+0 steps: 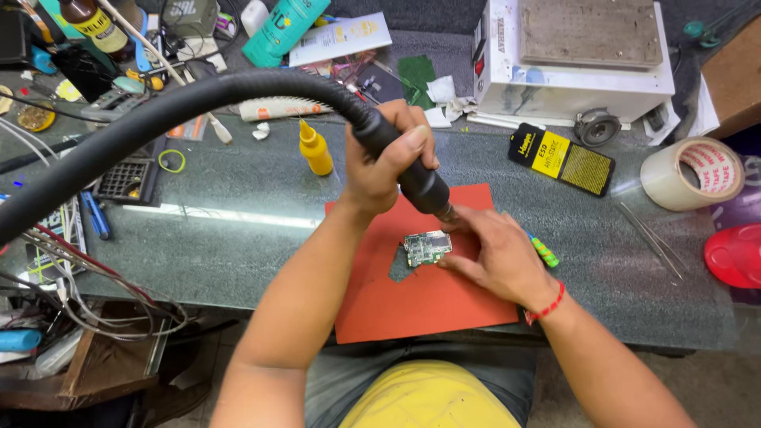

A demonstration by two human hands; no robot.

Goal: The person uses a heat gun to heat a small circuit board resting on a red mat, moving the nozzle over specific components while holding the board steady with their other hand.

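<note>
My left hand point(386, 162) is shut on the black handle of a hot-air wand point(418, 181) with a thick black hose point(151, 119) running off to the left. Its nozzle points down just above a small green circuit board point(427, 247) lying on a red mat point(420, 297). My right hand point(491, 254) rests on the mat with its fingertips pressing the board's right edge. A red thread bracelet sits on the right wrist. A green striped tool point(544, 252) pokes out from behind the right hand.
A yellow dropper bottle point(315, 148) stands behind the mat. A black and yellow packet point(563, 158), a white machine point(575, 59), a tape roll point(691, 173), metal tweezers point(652, 238) and a red lid point(733, 255) lie to the right. Wires and tools crowd the left side.
</note>
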